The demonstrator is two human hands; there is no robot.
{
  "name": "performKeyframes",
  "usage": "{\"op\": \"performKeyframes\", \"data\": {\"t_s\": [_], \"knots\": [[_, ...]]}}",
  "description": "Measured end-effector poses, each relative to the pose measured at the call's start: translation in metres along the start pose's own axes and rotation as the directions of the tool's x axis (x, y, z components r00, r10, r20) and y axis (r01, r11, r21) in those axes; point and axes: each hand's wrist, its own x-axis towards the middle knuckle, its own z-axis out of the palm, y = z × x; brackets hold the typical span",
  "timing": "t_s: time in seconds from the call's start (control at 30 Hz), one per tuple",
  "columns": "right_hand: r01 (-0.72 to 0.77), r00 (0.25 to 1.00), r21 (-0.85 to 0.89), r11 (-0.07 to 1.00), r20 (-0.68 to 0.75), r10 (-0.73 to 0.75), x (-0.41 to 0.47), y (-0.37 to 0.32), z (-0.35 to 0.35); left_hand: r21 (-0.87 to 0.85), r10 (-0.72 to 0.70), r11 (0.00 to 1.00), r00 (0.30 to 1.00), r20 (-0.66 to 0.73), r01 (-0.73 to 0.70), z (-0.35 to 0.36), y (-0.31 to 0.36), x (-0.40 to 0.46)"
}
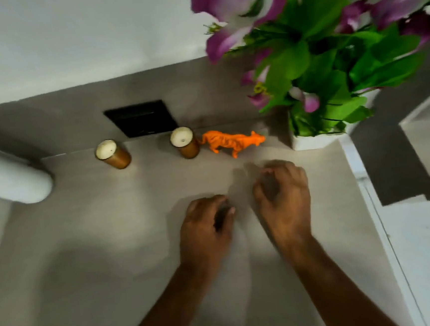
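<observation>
An orange toy tiger [233, 141] stands on the grey counter [111, 237] near the back wall, facing right. My right hand [284, 198] hovers just in front of it, fingers loosely curled and holding nothing. My left hand [204, 231] is beside it, lower and to the left, also loosely curled and empty. Both hands are blurred by motion. Neither touches the tiger.
Two brown-gold candles with white tops [113, 154] [184, 142] stand at the back, the right one touching the tiger's tail. A black wall plate [141, 118] sits behind them. A white pot of purple flowers [318, 138] stands at the right, a white rounded object [15, 177] at the left.
</observation>
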Motion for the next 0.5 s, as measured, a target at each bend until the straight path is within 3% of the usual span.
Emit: {"op": "performKeyframes", "data": {"t_s": [0.07, 0.13, 0.23, 0.3, 0.5], "knots": [[0.198, 0.98, -0.122, 0.973, -0.006, -0.2, 0.026, -0.02, 0.015, 0.132, -0.014, 0.991, 0.999, 0.044, 0.008, -0.022, -0.03, 0.014], [0.27, 0.963, -0.239, 0.933, 0.056, -0.264, 0.051, -0.038, 0.025, 0.218, -0.046, 0.976, 0.991, 0.128, 0.017, -0.038, -0.054, 0.029], [0.233, 0.955, -0.408, 0.883, 0.268, -0.128, 0.078, -0.054, 0.04, 0.362, -0.147, 0.932, 0.942, 0.302, 0.029, -0.052, -0.077, 0.042], [0.198, 0.947, -0.482, 0.853, 0.32, -0.039, 0.089, -0.057, 0.045, 0.439, -0.197, 0.899, 0.905, 0.377, 0.013, -0.051, -0.081, 0.043], [0.015, 0.978, -0.47, 0.883, 0.189, 0.085, 0.087, -0.052, 0.044, 0.488, -0.175, 0.872, 0.919, 0.354, -0.022, -0.043, -0.089, 0.042]]}}
